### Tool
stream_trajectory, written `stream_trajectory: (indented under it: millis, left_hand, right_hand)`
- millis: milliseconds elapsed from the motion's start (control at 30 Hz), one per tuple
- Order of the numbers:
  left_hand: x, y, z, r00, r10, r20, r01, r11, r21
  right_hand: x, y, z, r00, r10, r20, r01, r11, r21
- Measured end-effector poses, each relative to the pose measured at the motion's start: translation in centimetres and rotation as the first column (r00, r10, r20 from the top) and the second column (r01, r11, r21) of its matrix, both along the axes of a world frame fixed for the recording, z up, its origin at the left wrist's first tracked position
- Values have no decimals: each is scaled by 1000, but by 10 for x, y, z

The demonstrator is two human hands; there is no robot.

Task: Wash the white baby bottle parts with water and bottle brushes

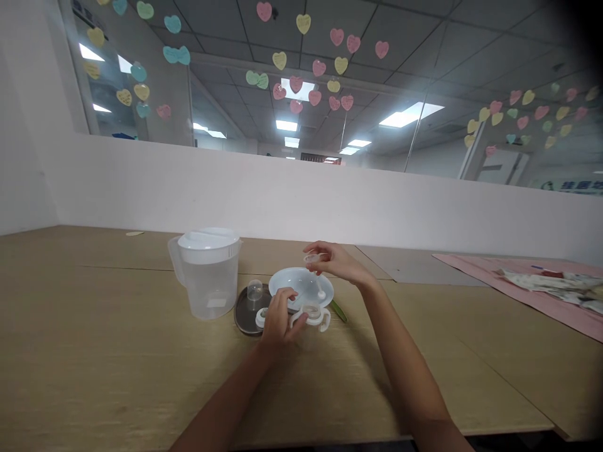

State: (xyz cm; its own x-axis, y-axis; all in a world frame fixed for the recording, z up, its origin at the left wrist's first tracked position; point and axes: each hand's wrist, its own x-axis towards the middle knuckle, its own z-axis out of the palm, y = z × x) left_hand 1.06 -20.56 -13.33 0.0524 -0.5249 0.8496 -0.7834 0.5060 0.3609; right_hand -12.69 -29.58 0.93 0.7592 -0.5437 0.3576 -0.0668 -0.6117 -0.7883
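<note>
My right hand (334,260) is raised over the white bowl (287,276), its fingers pinched on a small clear piece (311,258). Below those fingers hangs a thin straw with a rounded weighted end (321,294). My left hand (279,317) is curled at the side of a clear cup with a white two-handled collar (325,320), thumb against its left handle. A white ring-shaped part (260,318) lies beside my left hand on a dark round tray (245,320). On that tray stands a small clear cap (255,290).
A lidded translucent pitcher (211,276) with liquid stands left of the tray. A green strip-like thing (338,311) lies right of the bowl. On the far right a pink cloth (471,270) bears crumpled packets (546,282). A white wall (282,194) rises behind the table.
</note>
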Motion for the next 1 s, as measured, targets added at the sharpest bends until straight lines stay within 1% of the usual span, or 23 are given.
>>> stream_trajectory:
  millis: [67, 100, 133, 167, 200, 233, 300, 333, 400, 467, 633, 767, 833, 900, 967, 1000]
  left_hand:
    - [2, -2, 0, 989, 83, -120, -81, 997, 18]
    - [3, -5, -1, 967, 139, -213, -135, 990, 33]
    - [6, -8, -1, 925, 196, -324, -190, 980, 51]
    - [10, -12, -2, 863, 247, -440, -240, 968, 72]
    - [15, -16, -3, 783, 288, -551, -279, 955, 103]
    - [20, -19, -4, 709, 322, -627, -302, 943, 142]
    - [30, -25, -5, 599, 392, -698, -305, 918, 254]
    - [35, -27, -5, 567, 420, -709, -295, 907, 302]
    - [40, -29, -5, 548, 450, -705, -266, 893, 363]
    - [40, -29, -6, 568, 449, -690, -245, 892, 379]
    - [37, -27, -6, 621, 431, -655, -226, 898, 377]
    - [38, -27, -7, 628, 426, -652, -250, 903, 349]
    - [39, -28, -10, 617, 421, -665, -279, 907, 315]
    - [40, -29, -12, 595, 396, -699, -323, 915, 243]
    - [42, -30, -12, 557, 343, -756, -366, 919, 147]
    - [42, -29, -11, 525, 302, -795, -374, 922, 103]
  right_hand:
    - [0, 0, 0, 999, 12, -47, -12, 1000, -7]
    - [0, 0, 0, 998, 13, -57, -14, 1000, -10]
    - [0, 1, 1, 998, 12, -62, -13, 1000, -14]
    - [0, 1, 1, 998, 10, -62, -11, 1000, -19]
    - [0, 2, 2, 998, 9, -62, -10, 1000, -25]
    - [-1, 3, 2, 998, 7, -60, -9, 999, -33]
    - [-2, 5, 4, 998, 7, -56, -9, 999, -47]
    - [-2, 6, 4, 998, 8, -54, -10, 999, -51]
    - [-3, 8, 5, 998, 12, -55, -15, 999, -48]
    - [-4, 11, 6, 997, 23, -70, -26, 999, -41]
    - [-7, 18, 10, 997, 21, -76, -24, 999, -44]
    - [-8, 20, 11, 996, 33, -78, -37, 998, -41]
    - [-8, 20, 11, 995, 41, -91, -45, 998, -41]
    - [-8, 20, 11, 993, 48, -109, -53, 998, -38]
    - [-7, 20, 12, 993, 45, -113, -50, 998, -39]
    - [-7, 20, 12, 993, 41, -108, -46, 998, -41]
